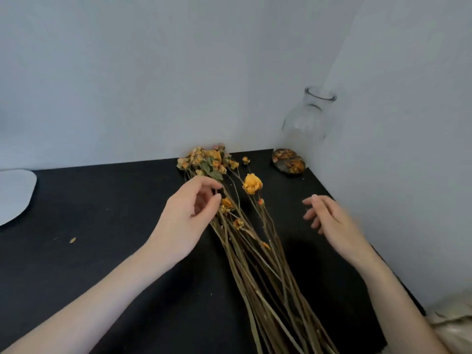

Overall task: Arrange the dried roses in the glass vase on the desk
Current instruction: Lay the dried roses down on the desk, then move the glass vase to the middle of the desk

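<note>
Far left edge: pale flat object (15, 195), cut off, unidentifiable. Lower left: loose petal (72, 240) on black desk (102, 200). Left of centre: left hand (190, 213), fingers curled loosely at a stem, contact uncertain, seemingly to single one out. Centre: dried roses (245, 226) laid flat, heads toward wall. Right of centre: right hand (329, 221), fingers spread, empty. Upper right corner: petal-filled dish (288, 160); empty glass vase (310, 116) just behind.
</note>
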Demonstrator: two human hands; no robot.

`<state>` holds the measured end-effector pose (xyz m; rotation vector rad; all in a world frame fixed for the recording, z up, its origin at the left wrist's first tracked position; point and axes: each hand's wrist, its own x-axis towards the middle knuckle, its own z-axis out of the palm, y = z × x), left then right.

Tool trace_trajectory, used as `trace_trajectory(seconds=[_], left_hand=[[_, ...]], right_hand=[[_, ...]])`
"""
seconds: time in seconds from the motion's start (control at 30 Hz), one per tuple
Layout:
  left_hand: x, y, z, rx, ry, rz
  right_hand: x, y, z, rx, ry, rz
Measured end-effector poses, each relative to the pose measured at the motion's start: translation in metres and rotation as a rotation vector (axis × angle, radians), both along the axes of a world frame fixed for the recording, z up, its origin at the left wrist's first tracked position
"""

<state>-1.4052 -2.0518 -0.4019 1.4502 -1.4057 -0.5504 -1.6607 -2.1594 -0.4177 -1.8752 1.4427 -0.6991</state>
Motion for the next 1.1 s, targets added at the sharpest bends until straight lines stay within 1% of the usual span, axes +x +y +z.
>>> trace_trajectory(seconds=[0.1,0.17,0.23,0.37,0.43,0.53,0.67,0.77,0.83,0.97,1.1], left_hand=[[-0.016,-0.038,0.016,-0.062,0.145,-0.068],[-0.032,-0.070,0.029,-0.065,0.212,-0.060],[-0.049,-0.106,0.041,-0.014,0.236,-0.053],[-0.074,-0.179,0.045,0.115,0.266,-0.107],[-0.081,-0.208,0.039,0.154,0.228,-0.110],[-0.089,-0.237,0.023,0.170,0.114,-0.142],[-0.092,-0.260,0.006,0.190,0.132,-0.120],[-0.093,-0.267,-0.003,0.201,0.158,-0.133],[-0.098,-0.270,-0.009,0.180,0.179,-0.135],[-0.105,-0.268,-0.012,0.138,0.166,-0.084],[-0.104,-0.258,0.002,0.055,0.182,-0.055]], right_hand=[[0.000,-0.024,0.012,-0.139,-0.076,-0.041],[0.002,-0.041,0.026,-0.191,-0.131,-0.078],[0.004,-0.059,0.039,-0.219,-0.150,-0.125],[0.017,-0.096,0.065,-0.297,-0.096,-0.232],[0.025,-0.117,0.076,-0.316,-0.096,-0.277],[0.039,-0.143,0.083,-0.273,-0.120,-0.279],[0.051,-0.163,0.077,-0.277,-0.142,-0.257],[0.055,-0.172,0.073,-0.257,-0.210,-0.273],[0.058,-0.176,0.071,-0.252,-0.266,-0.285],[0.059,-0.175,0.071,-0.280,-0.319,-0.308],[0.061,-0.162,0.085,-0.351,-0.302,-0.263]])
